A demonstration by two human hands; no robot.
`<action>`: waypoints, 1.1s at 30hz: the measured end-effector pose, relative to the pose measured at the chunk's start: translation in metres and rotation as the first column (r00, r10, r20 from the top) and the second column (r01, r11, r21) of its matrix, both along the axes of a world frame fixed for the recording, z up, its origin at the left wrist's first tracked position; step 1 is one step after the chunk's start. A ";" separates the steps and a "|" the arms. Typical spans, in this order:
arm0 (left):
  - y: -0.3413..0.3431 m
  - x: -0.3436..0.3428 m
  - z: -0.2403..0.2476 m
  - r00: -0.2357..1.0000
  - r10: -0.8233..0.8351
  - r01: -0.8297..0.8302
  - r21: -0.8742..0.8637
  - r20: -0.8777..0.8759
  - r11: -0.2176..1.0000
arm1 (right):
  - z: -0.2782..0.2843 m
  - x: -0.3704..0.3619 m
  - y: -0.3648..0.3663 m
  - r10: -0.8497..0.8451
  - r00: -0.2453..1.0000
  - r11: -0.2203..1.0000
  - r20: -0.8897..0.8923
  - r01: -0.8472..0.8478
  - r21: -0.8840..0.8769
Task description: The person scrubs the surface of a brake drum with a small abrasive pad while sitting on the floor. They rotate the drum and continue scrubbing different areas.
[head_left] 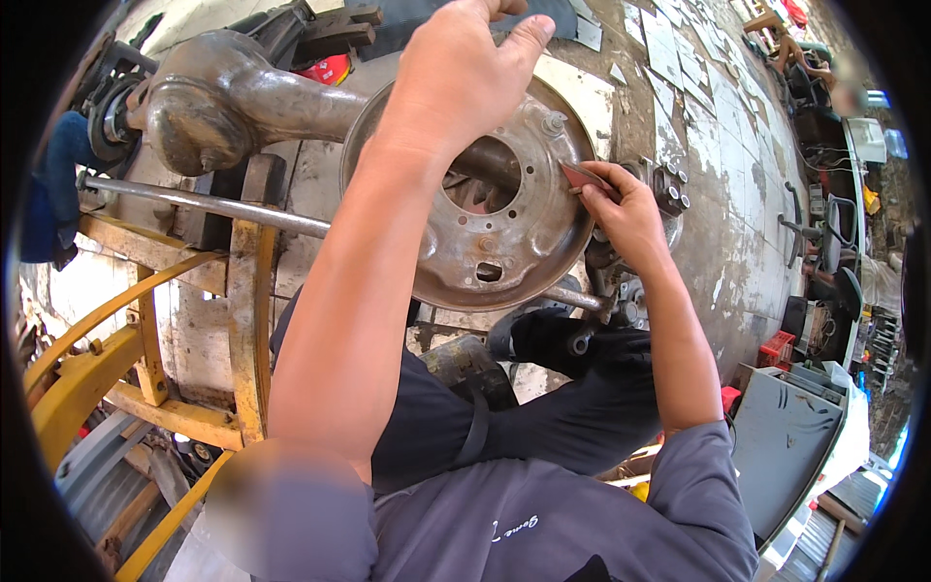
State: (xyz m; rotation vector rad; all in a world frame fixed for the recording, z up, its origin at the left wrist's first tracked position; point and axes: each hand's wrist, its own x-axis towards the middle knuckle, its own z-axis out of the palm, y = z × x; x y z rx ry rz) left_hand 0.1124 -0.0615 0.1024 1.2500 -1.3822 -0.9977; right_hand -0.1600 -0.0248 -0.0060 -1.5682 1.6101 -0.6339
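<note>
A round, rust-stained metal brake backing plate (543,218) with a large centre hole stands before me, at the end of an axle housing (291,102). My left hand (456,78) is raised over the plate's upper part, its thumb stretched away from the other fingers. Those fingertips are partly cut off by the picture's top edge, and nothing shows in the grip. At the plate's right side, my right hand (626,209) pinches a small flat reddish piece (582,177) that looks like folded sandpaper, close against the plate's face. My left forearm hides the plate's left part.
A yellow metal frame (247,320) stands at the left, beside a long steel rod (204,199). Blue clothing (63,184) shows at the left edge. Metal parts (669,189) lie right of the plate. A grey metal box (786,436) stands at the lower right.
</note>
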 end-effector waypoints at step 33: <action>-0.027 0.031 -0.012 0.949 0.290 -0.287 -0.041 0.122 0.957 | 0.039 0.009 -0.039 0.424 0.841 0.896 -0.336 -0.443 0.023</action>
